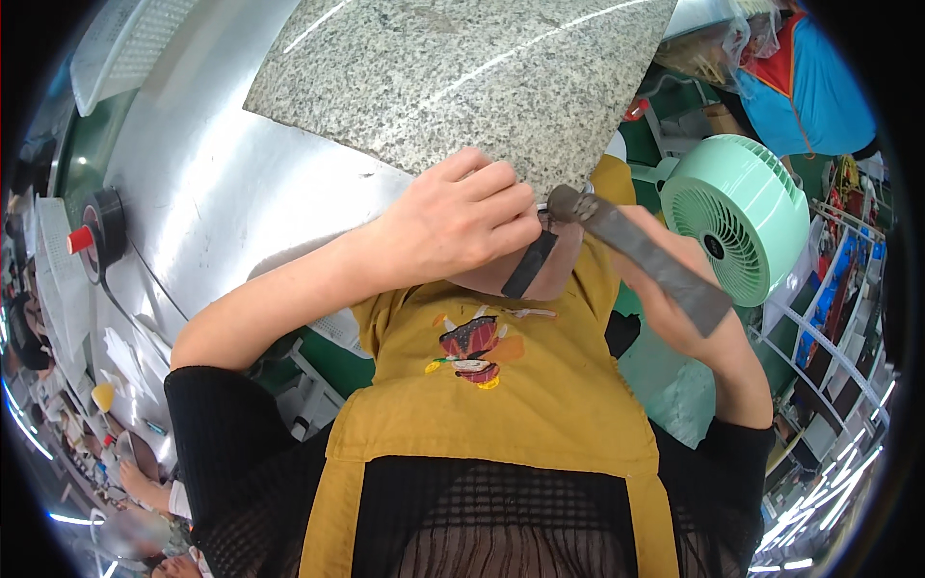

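A flat grey metal file (647,262) sits at the centre right, slanting from its rounded tip near the middle down toward the right. The right hand (674,303) is closed around its lower part, which seems to steady the tool at a working angle. The tip meets a small dark strip (529,263) that the left hand (462,220) pinches between curled fingers, held close in front of the chest, probably so the edge being worked stays firm and easy to see.

Just beyond the hands, a speckled granite slab (462,77) lies on a shiny metal table (202,193), its near corner right above the left hand's knuckles. The person wears a mustard apron (482,405) with a colourful cartoon patch on the bib, over black mesh sleeves.

To the right stands a mint-green round fan (737,217), facing the person. On the far left of the table rests a black roll of tape (104,226), with a small red cap (80,239) beside it. At the far right, another person in blue and red (805,82) is partly in view.
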Action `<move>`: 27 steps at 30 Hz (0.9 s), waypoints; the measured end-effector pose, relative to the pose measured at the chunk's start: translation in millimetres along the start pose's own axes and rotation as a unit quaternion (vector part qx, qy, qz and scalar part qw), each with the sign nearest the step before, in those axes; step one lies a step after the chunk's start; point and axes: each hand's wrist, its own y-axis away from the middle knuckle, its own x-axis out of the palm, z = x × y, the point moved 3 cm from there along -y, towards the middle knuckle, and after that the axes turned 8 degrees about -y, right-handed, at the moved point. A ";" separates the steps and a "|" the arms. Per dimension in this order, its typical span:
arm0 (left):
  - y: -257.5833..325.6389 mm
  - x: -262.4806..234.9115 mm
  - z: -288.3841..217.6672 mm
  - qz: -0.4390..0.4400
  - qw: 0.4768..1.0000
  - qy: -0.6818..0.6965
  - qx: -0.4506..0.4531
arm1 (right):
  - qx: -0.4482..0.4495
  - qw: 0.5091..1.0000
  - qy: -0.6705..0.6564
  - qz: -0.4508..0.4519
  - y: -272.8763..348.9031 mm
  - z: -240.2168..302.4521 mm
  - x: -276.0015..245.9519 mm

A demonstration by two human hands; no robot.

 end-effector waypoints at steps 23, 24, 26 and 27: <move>10.5 -2.3 -1.8 -0.031 0.998 0.015 -0.061 | 0.042 0.999 0.008 0.012 -5.3 3.5 5.4; 11.2 -1.8 -2.7 -0.028 0.998 0.003 -0.063 | -0.001 1.000 0.027 -0.002 -4.9 4.7 7.4; 10.2 -2.5 -4.2 -0.026 0.997 -0.017 -0.064 | -0.048 0.996 0.069 -0.031 -5.1 1.5 12.5; 11.6 -3.2 -3.8 -0.023 0.996 0.012 -0.084 | -0.051 0.994 0.087 -0.043 -4.0 -0.5 16.2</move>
